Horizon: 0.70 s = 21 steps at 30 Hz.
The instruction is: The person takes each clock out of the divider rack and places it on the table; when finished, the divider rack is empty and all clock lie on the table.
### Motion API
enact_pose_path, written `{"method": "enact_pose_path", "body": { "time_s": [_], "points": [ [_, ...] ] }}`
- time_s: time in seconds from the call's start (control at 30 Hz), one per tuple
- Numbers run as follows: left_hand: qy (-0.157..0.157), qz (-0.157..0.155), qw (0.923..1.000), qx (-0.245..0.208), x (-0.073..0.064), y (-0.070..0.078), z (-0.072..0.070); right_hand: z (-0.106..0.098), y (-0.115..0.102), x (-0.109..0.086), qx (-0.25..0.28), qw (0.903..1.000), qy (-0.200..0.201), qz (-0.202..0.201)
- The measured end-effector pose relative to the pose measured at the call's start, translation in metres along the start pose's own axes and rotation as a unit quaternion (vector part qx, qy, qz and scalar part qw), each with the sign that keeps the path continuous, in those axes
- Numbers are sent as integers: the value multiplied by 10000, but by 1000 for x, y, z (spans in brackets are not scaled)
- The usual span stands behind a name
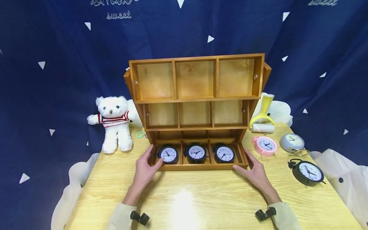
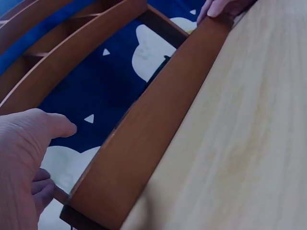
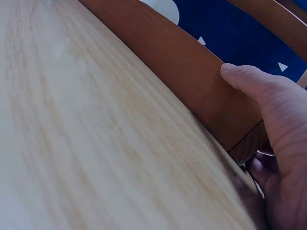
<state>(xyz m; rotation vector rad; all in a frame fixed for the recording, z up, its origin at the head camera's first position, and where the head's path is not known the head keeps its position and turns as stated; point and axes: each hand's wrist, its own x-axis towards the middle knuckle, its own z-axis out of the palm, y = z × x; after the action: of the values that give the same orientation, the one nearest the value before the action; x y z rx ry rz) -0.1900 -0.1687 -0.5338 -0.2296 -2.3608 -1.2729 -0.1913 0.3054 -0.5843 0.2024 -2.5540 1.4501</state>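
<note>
A tiered wooden storage box [image 1: 198, 167] stands opened out on the table, its upper trays raised behind the lowest one. Three black alarm clocks [image 1: 196, 154] lie face up in the lowest tray, one per compartment. My left hand [image 1: 145, 169] is at the tray's left end, fingers touching the side; in the left wrist view its thumb [image 2: 60, 125] stays clear of the front board. At the opposite end my right hand [image 1: 255, 174] grips the corner, with its thumb [image 3: 235, 72] on the front board and fingers round the end.
To the right lie a pink alarm clock [image 1: 265, 146], a grey clock [image 1: 291, 142], another black alarm clock [image 1: 307, 172] and a yellow-handled lint roller [image 1: 263, 123]. A white teddy bear [image 1: 115, 124] sits at left, near a green ring [image 1: 140, 134]. A blue curtain [image 1: 184, 32] hangs behind.
</note>
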Motion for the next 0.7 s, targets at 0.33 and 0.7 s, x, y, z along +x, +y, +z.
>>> {"method": "enact_pose_path", "body": {
  "time_s": [0.33, 0.7],
  "points": [
    [-890, -165, 9921, 874, 19, 9, 2, -2, 0, -1, -173, 9998, 47, 1],
    [-1661, -74, 9693, 1811, 32, 16, 18, 1, -1, -1, -245, 9997, 76, 30]
  ]
}}
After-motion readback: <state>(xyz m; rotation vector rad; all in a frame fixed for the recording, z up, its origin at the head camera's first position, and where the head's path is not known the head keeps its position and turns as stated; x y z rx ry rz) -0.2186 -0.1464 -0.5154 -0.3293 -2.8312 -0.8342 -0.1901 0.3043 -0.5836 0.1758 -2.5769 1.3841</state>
